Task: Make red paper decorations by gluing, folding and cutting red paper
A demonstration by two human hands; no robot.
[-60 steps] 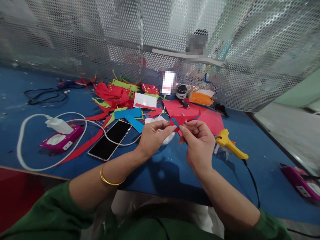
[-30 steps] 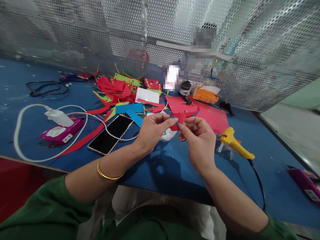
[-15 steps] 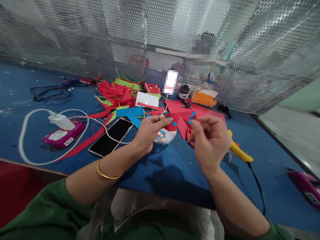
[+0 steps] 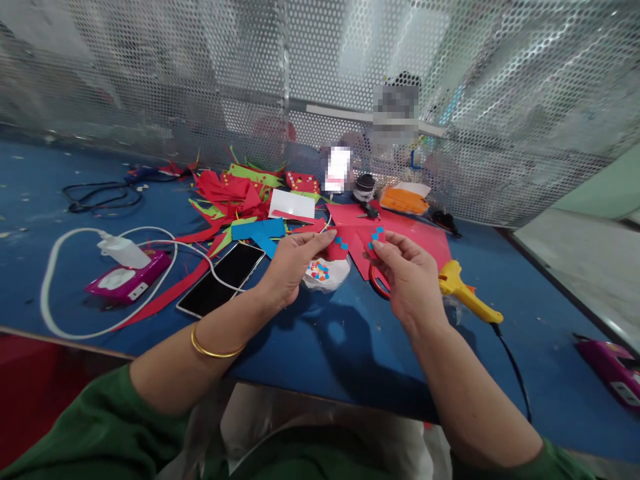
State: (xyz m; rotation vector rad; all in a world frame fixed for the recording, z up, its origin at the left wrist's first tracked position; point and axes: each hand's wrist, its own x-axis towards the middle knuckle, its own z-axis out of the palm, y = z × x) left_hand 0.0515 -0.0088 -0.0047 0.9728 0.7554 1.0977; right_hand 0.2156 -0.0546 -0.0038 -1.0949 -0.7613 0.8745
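Note:
My left hand [image 4: 295, 263] pinches a small red paper piece [image 4: 338, 249] with blue squares on it, above a clear round dish [image 4: 333, 275] that holds small coloured bits. Between thumb and fingers, my right hand [image 4: 410, 273] grips another red piece [image 4: 377, 238] with blue squares along it. The two pieces are held up side by side; whether they join cannot be made out against the large red sheet [image 4: 425, 233] behind. Red scissor handles [image 4: 376, 283] show in part beside my right hand.
A yellow glue gun [image 4: 473, 299] lies right of my right hand, its black cord running frontward. At left are a phone [image 4: 223, 280], white cable and purple power strip [image 4: 130, 275]. Paper scraps [image 4: 235, 190] pile up behind. A mesh panel [image 4: 200, 87] closes off the back.
My right hand has turned and moved slightly left, and its red piece now shows more of its blue squares. My left hand still holds its piece. The view has shifted slightly.

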